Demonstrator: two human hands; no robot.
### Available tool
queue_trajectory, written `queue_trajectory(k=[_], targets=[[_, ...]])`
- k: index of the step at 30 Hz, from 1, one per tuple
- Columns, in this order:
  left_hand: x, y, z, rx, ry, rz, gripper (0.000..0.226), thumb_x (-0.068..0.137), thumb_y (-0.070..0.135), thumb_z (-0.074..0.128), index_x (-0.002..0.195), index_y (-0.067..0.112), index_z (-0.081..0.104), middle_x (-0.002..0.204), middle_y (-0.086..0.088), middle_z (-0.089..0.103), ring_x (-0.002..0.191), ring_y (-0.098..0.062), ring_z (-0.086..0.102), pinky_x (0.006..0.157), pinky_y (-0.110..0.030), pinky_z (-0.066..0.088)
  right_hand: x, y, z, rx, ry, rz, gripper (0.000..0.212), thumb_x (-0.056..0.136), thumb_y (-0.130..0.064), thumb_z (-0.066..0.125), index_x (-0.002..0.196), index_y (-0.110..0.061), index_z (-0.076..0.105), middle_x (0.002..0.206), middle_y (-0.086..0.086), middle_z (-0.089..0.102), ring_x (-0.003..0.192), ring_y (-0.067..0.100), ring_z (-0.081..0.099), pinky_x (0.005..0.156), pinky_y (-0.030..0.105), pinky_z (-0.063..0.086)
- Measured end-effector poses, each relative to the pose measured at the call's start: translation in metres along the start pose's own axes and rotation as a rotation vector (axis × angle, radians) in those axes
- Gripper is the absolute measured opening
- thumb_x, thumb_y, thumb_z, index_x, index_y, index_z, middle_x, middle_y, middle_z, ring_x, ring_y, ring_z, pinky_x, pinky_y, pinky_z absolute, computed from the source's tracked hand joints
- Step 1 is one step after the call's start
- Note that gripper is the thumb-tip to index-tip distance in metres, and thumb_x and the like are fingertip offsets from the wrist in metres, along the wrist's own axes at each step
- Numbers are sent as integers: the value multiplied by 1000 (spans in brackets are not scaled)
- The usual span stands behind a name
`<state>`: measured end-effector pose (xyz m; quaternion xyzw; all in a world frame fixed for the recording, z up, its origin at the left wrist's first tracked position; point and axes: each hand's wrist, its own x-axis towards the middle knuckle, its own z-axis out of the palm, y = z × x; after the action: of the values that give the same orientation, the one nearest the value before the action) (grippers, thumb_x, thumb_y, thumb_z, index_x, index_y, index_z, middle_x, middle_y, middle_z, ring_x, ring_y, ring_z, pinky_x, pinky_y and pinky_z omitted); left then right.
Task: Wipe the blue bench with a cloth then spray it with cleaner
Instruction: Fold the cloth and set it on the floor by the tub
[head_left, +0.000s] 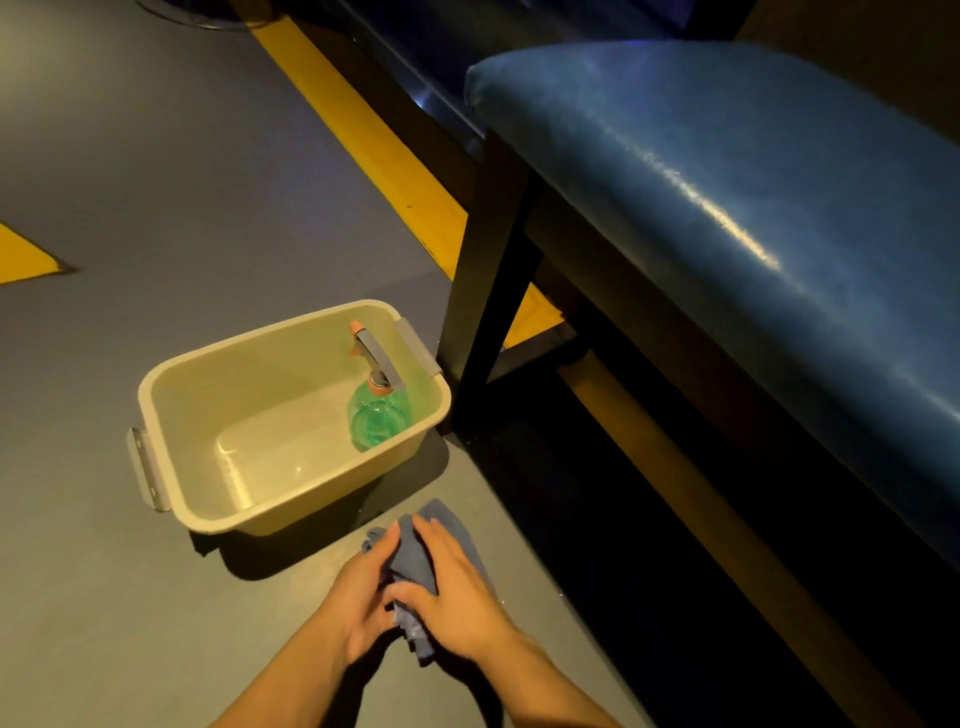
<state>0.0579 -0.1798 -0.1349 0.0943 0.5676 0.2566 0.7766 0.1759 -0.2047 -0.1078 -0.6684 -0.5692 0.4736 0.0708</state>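
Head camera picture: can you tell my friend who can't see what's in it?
Both hands, left hand and right hand, hold a grey-blue cloth above the floor. A beige tub holding a green spray bottle sits beside a blue bench.

Glossy bench (727, 208) padding — soft cloth (415, 566) — smooth plastic tub (171, 379).

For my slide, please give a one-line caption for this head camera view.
Both hands, left hand and right hand, bunch a grey-blue cloth beside a beige plastic tub holding a green spray bottle.
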Motion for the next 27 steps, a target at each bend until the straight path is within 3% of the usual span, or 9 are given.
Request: queue_trajectory(k=[2, 5, 7, 12, 14, 17, 20, 24, 27], targets=[[3, -3, -10, 46, 72, 23, 44, 92, 36, 52, 125, 6, 51, 112, -11, 55, 97, -29, 52, 69, -36, 46, 2, 10, -1, 65, 52, 60, 61, 95, -33, 48, 149, -27, 20, 155, -6, 27, 137, 16, 37, 107, 27, 32], [4, -9, -17, 57, 87, 31, 20, 89, 18, 60, 108, 11, 60, 92, -9, 71, 83, -27, 66, 63, -35, 56, 10, 25, -7, 64, 156, 174, 47, 96, -21, 47, 142, -21, 36, 146, 5, 41, 130, 19, 44, 108, 27, 33], [8, -15, -20, 81, 112, 65, 16, 87, 6, 62, 101, 12, 61, 85, -9, 72, 77, -25, 68, 57, -32, 56, 14, 34, -8, 19, 137, 191, 44, 96, -12, 46, 139, -21, 42, 144, 7, 39, 130, 20, 43, 109, 25, 32], [11, -17, -17, 186, 140, 174, 34, 82, -13, 57, 112, 0, 52, 106, -25, 64, 91, -38, 63, 69, -35, 52, 17, 41, -5, -237, 33, 185, 57, 96, -9, 40, 145, -35, 29, 155, 4, 20, 139, 23, 27, 113, 32, 27], [10, -17, -15, 354, 236, 203, 45, 80, -10, 61, 121, -3, 43, 116, -22, 58, 100, -37, 59, 77, -33, 46, 17, 42, -4, -338, -4, 195, 63, 95, -10, 42, 147, -36, 20, 154, 4, 19, 137, 25, 28, 111, 34, 30], [0, -15, -10, 607, 381, 285, 53, 79, -2, 64, 125, 2, 38, 124, -21, 50, 99, -31, 55, 84, -36, 45, 17, 40, 1, -494, -42, 229, 68, 95, -17, 47, 148, -37, 10, 152, 8, 18, 134, 29, 30, 107, 38, 34], [-11, -18, -4, 913, 439, 386, 75, 88, 8, 56, 147, 14, 10, 144, -14, 22, 120, -29, 50, 96, -36, 44, 18, 35, 10, -627, 5, 252, 70, 95, -19, 49, 149, -35, 7, 155, 11, 12, 136, 32, 25, 105, 43, 32], [-19, -26, -4, 1433, 366, 553, 59, 95, 30, 43, 145, 29, 13, 157, -1, 2, 131, -22, 38, 95, -29, 41, 14, 35, 20, -693, 107, 170, 66, 96, -14, 46, 149, -28, 9, 158, 9, 8, 142, 30, 18, 109, 44, 29], [-18, -31, -12, 1724, 348, 485, 59, 96, 27, 39, 148, 26, 11, 158, 1, 5, 133, -24, 28, 98, -33, 33, 11, 39, 23, -699, 44, 154, 61, 96, -11, 44, 149, -23, 14, 159, 4, 10, 143, 27, 17, 112, 43, 26]])
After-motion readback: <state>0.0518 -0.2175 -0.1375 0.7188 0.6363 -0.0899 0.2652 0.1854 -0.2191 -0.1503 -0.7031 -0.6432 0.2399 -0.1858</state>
